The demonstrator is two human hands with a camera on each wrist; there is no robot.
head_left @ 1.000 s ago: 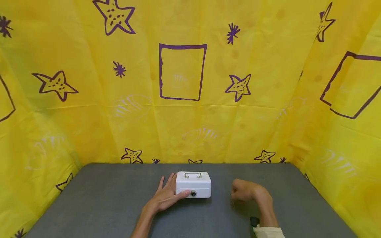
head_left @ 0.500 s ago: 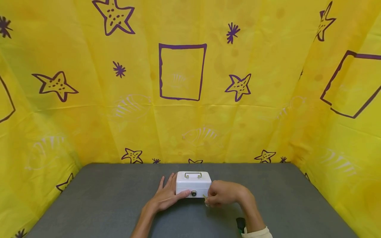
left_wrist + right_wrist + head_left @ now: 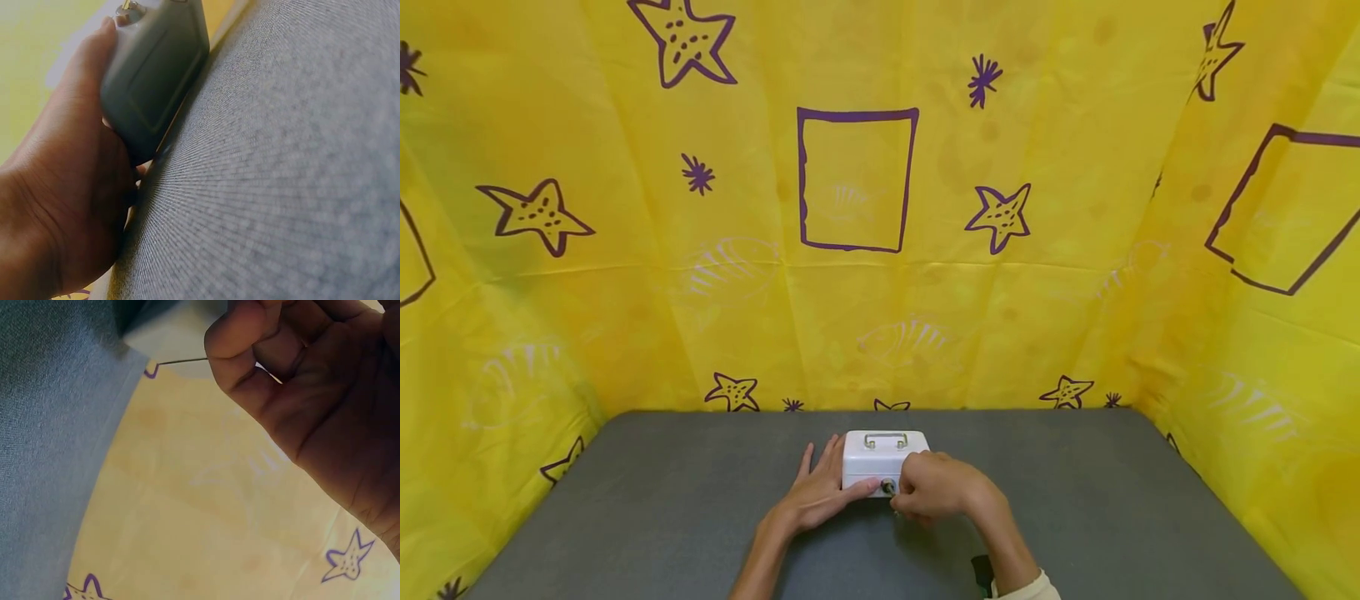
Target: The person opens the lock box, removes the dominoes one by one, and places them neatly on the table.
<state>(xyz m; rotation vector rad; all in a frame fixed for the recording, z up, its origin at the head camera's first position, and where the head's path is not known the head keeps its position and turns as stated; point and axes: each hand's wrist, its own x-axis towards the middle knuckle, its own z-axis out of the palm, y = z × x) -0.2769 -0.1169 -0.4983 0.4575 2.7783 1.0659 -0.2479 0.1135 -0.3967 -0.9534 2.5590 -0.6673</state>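
Note:
A small white cash box [image 3: 871, 463] with a metal handle [image 3: 886, 442] on its lid stands closed on the grey table. My left hand [image 3: 816, 500] holds its left side, the thumb across the front near the round lock [image 3: 886, 485]. In the left wrist view the box's underside [image 3: 156, 75] shows, and a gold-coloured key [image 3: 127, 4] stands at the lock. My right hand [image 3: 943, 487] pinches the key at the lock from the right, fingers curled. How deep the key sits cannot be seen. In the right wrist view the fingertips [image 3: 234, 331] hide the key.
The grey table surface [image 3: 700, 500] spreads around the box. Behind it and at both sides hangs a yellow cloth [image 3: 850, 333] with purple starfish and square outlines. A dark strap [image 3: 982, 575] is at the right wrist.
My right hand has moved left, from beside the box to its front, bringing the key to the lock. The left hand and the box have stayed in place.

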